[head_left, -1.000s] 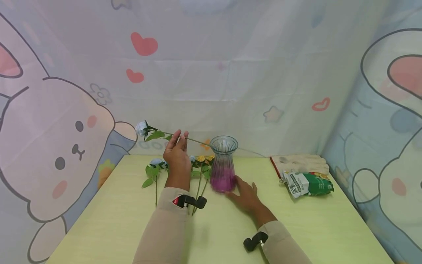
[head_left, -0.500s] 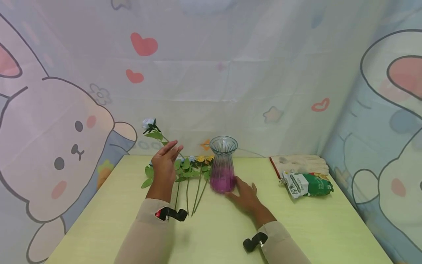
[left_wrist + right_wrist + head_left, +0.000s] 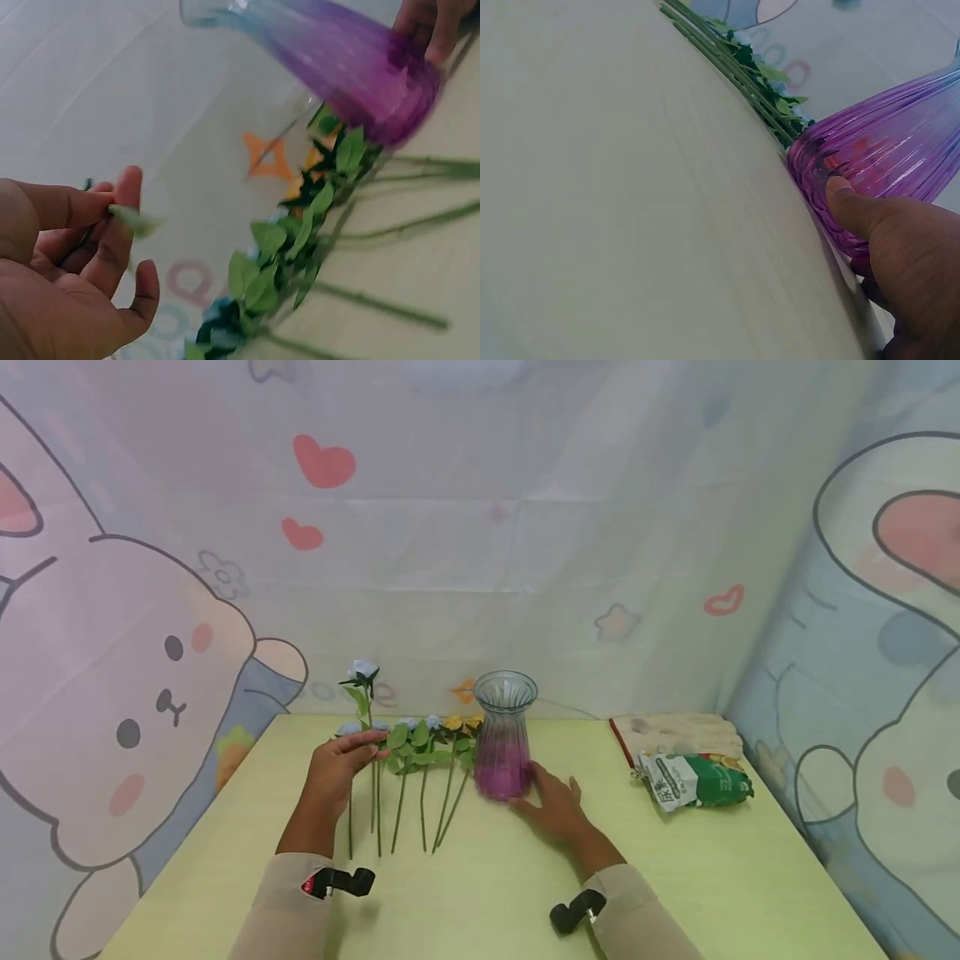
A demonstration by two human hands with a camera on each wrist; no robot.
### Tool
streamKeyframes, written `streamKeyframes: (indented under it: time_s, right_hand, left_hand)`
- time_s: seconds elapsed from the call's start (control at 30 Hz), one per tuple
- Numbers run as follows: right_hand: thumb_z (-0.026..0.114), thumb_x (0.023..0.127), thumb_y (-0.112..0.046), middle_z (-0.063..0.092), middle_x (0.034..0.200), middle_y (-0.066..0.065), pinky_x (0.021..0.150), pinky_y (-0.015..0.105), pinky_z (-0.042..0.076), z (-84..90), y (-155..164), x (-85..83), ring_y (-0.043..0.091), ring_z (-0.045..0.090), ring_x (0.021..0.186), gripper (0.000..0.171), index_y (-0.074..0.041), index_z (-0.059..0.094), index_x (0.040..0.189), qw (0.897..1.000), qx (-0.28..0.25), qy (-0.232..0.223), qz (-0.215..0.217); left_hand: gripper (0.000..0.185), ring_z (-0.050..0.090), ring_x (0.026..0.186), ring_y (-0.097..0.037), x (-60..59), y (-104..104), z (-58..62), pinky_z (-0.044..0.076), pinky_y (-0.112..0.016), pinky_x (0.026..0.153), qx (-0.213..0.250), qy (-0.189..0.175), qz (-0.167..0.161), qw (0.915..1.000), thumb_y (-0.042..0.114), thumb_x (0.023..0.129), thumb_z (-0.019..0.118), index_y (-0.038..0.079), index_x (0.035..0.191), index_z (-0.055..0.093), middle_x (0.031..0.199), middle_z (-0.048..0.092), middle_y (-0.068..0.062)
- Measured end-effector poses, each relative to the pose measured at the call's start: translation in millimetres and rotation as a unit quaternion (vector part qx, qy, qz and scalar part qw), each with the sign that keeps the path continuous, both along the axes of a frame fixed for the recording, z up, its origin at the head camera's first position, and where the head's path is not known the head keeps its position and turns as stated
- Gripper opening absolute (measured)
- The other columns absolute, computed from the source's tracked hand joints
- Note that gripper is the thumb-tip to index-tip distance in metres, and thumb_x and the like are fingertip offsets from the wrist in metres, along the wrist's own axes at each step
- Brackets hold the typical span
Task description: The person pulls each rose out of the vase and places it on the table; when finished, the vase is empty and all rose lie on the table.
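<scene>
My left hand [image 3: 366, 745] hovers low over the yellow-green table [image 3: 480, 902] and pinches the stem of a pale blue rose [image 3: 363, 670], which stands nearly upright. In the left wrist view the left hand [image 3: 120, 210] has thumb and forefinger closed on a green bit of it. Several more flowers [image 3: 423, 772] lie side by side on the table, just right of that hand. A ribbed glass vase [image 3: 507, 735], clear on top and purple below, stands upright beside them. My right hand [image 3: 551, 797] lies on the table, its straight fingers against the vase's base [image 3: 877, 161].
A green and white bag [image 3: 701, 781] lies at the right of the table, with a pale folded cloth [image 3: 678, 728] behind it. A printed curtain closes off the back and both sides. The table's left edge runs close to my left arm.
My left hand has come down and to the left, away from the vase mouth, carrying the blue rose, which has swung from lying sideways to nearly upright. The right hand and vase have stayed put.
</scene>
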State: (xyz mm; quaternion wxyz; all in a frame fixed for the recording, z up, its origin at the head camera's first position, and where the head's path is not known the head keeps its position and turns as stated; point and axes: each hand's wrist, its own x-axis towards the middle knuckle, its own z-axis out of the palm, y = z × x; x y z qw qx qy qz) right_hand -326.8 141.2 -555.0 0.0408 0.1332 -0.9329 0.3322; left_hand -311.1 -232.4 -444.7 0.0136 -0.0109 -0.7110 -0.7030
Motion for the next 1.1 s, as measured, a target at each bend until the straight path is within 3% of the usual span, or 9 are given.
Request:
streamKeyframes:
  time_s: [0.13,0.3,0.5,0.63,0.7,0.83,0.93,1.0,1.1]
  right_hand:
    - [0.060,0.090,-0.063,0.043,0.156,0.003,0.120,0.066,0.001,0.0,1,1.2,0.027,0.038,0.147,0.086,-0.018,0.029,0.157,1.000,0.000,0.004,-0.004]
    - [0.060,0.091,-0.062,0.044,0.156,0.005,0.119,0.067,0.003,-3.6,0,1.3,0.028,0.039,0.146,0.085,-0.016,0.030,0.156,1.000,0.002,0.010,-0.003]
    - [0.061,0.091,-0.061,0.043,0.156,0.004,0.119,0.068,0.003,-5.5,-2,3.1,0.027,0.039,0.147,0.085,-0.015,0.030,0.156,1.000,0.005,0.008,0.001]
    - [0.059,0.091,-0.062,0.041,0.157,0.003,0.120,0.066,0.002,-4.6,-3,2.7,0.026,0.037,0.148,0.086,-0.017,0.028,0.157,1.000,0.006,0.003,0.000]
    - [0.058,0.091,-0.063,0.041,0.158,0.002,0.120,0.065,0.001,-4.0,-2,2.3,0.025,0.036,0.148,0.086,-0.018,0.027,0.157,1.000,0.007,0.001,0.000]
    - [0.059,0.091,-0.063,0.043,0.156,0.004,0.119,0.067,0.004,-3.1,-1,0.8,0.026,0.039,0.147,0.085,-0.017,0.029,0.156,1.000,0.006,0.017,-0.001]
    - [0.059,0.091,-0.062,0.045,0.155,0.005,0.118,0.069,0.005,-2.5,0,-0.5,0.027,0.040,0.146,0.085,-0.016,0.030,0.156,1.000,0.004,0.028,-0.001]
    - [0.059,0.091,-0.063,0.043,0.156,0.005,0.118,0.068,0.004,-2.1,0,-1.1,0.027,0.039,0.147,0.085,-0.016,0.029,0.156,1.000,0.006,0.024,0.000]
    - [0.058,0.091,-0.064,0.041,0.157,0.004,0.119,0.067,0.003,-2.4,1,-1.5,0.027,0.037,0.148,0.086,-0.017,0.028,0.157,1.000,0.011,0.015,0.000]
  left_hand:
    - [0.032,0.071,0.101,-0.007,1.8,-21,-9.3,0.034,-0.049,0.118,-0.053,-0.011,0.012,0.9985,0.011,0.103,0.054,0.007,0.133,0.062,0.143,0.054,-0.008]
    - [0.033,0.070,0.110,-0.018,5.1,-45,-22.6,0.021,-0.058,0.122,-0.106,-0.042,0.047,0.9924,0.011,0.102,0.054,0.009,0.135,0.061,0.153,0.045,-0.011]
    - [0.036,0.049,0.137,-0.035,10.2,-61,-37.8,0.017,-0.063,0.121,-0.152,-0.075,0.074,0.9827,0.008,0.102,0.052,0.005,0.138,0.058,0.157,0.039,-0.015]
    - [0.036,0.044,0.141,-0.037,11.0,-67,-43.5,0.022,-0.059,0.121,-0.178,-0.072,0.101,0.9762,0.006,0.102,0.051,0.004,0.137,0.059,0.158,0.036,-0.017]
    - [0.035,0.045,0.140,-0.038,10.9,-69,-45.7,0.028,-0.057,0.119,-0.200,-0.072,0.121,0.9697,0.006,0.102,0.050,0.005,0.136,0.060,0.154,0.042,-0.019]
    - [0.034,0.052,0.133,-0.038,8.7,-70,-52.2,0.048,-0.049,0.099,-0.257,-0.066,0.172,0.9486,0.011,0.102,0.049,0.009,0.132,0.064,0.137,0.061,-0.019]
    - [0.032,0.058,0.124,-0.038,6.1,-70,-58.6,0.051,-0.045,0.087,-0.284,-0.044,0.223,0.9315,0.011,0.102,0.049,0.010,0.127,0.069,0.127,0.068,-0.018]
    - [0.031,0.058,0.123,-0.038,4.9,-70,-63.2,0.051,-0.046,0.090,-0.278,-0.033,0.249,0.9270,0.011,0.102,0.049,0.009,0.124,0.070,0.127,0.067,-0.019]
    - [0.032,0.053,0.131,-0.038,3.2,-71,-69.6,0.045,-0.050,0.104,-0.256,-0.026,0.262,0.9301,0.009,0.102,0.046,0.007,0.123,0.070,0.129,0.065,-0.021]
